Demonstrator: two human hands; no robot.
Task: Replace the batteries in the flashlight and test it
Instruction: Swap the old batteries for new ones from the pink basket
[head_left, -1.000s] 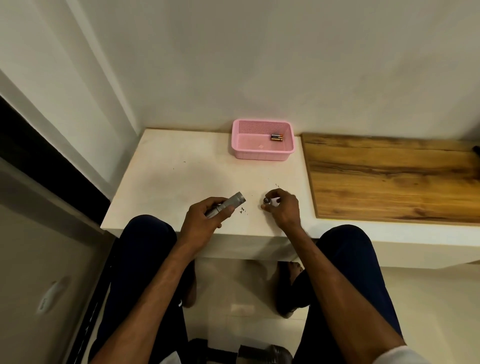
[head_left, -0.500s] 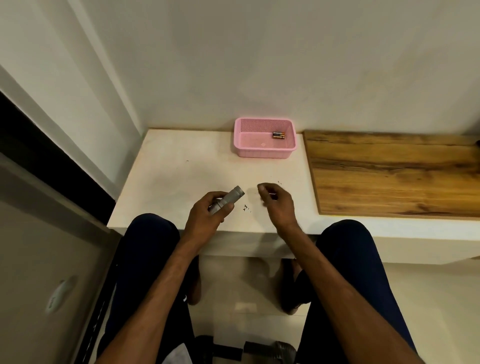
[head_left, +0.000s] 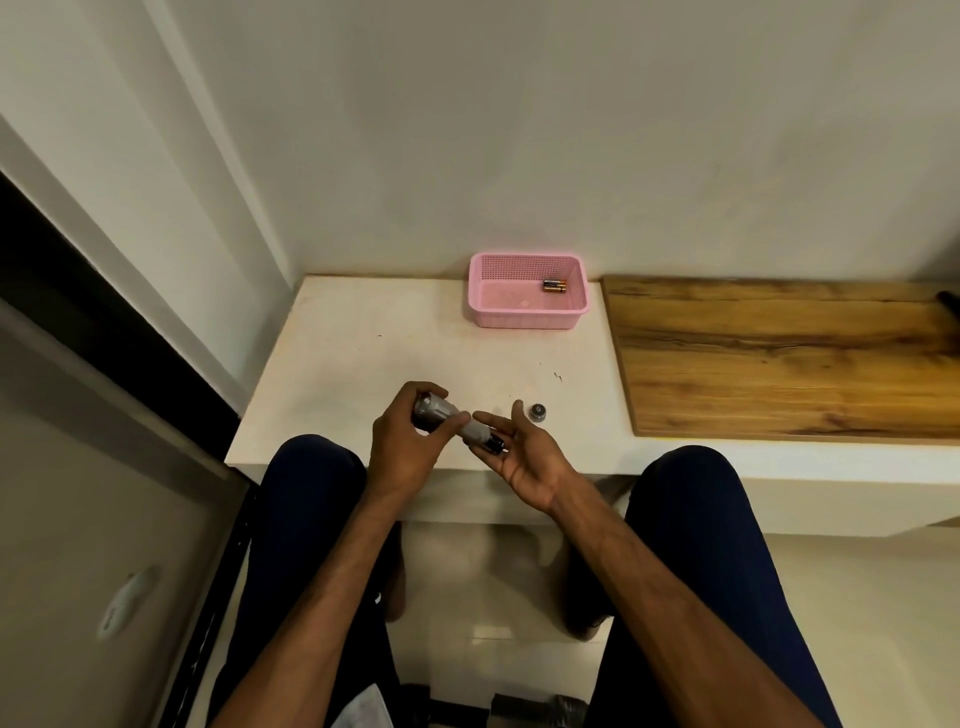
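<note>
The left hand (head_left: 402, 441) wraps its fingers around the gray flashlight (head_left: 447, 418) and tips it down. A dark battery holder (head_left: 491, 446) pokes out of its end into the right hand (head_left: 524, 454), whose fingers are spread wide under it. The small cap (head_left: 536, 412) sits on the white surface (head_left: 374, 353) just beside that hand. Far back, a pink basket (head_left: 524, 319) holds two batteries (head_left: 555, 286), near a wooden board (head_left: 779, 364).
</note>
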